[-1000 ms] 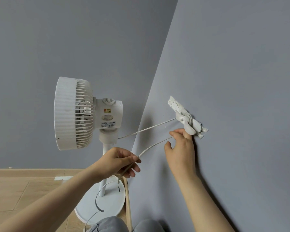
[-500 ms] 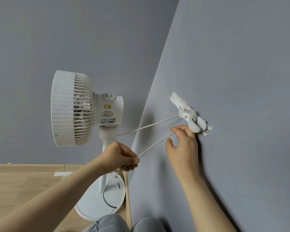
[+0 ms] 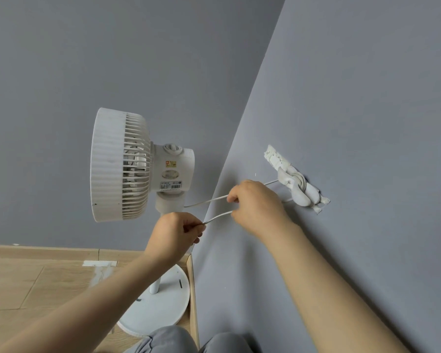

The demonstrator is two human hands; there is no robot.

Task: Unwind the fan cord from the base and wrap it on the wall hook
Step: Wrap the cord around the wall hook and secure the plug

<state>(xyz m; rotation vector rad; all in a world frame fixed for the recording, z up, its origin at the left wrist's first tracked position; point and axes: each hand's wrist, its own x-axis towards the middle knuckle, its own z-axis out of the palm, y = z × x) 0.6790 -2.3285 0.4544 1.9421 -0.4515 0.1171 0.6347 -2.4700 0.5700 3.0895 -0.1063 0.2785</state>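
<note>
The left hand [image 3: 175, 233] pinches the cord [image 3: 218, 216] low while the right hand [image 3: 257, 207] grips it nearer the wall hook [image 3: 298, 189], likely to tension it for another wrap

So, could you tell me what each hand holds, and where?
Both hold the fan cord: the left hand pinches its lower strand, the right hand grips it nearer the wall hook.
</note>
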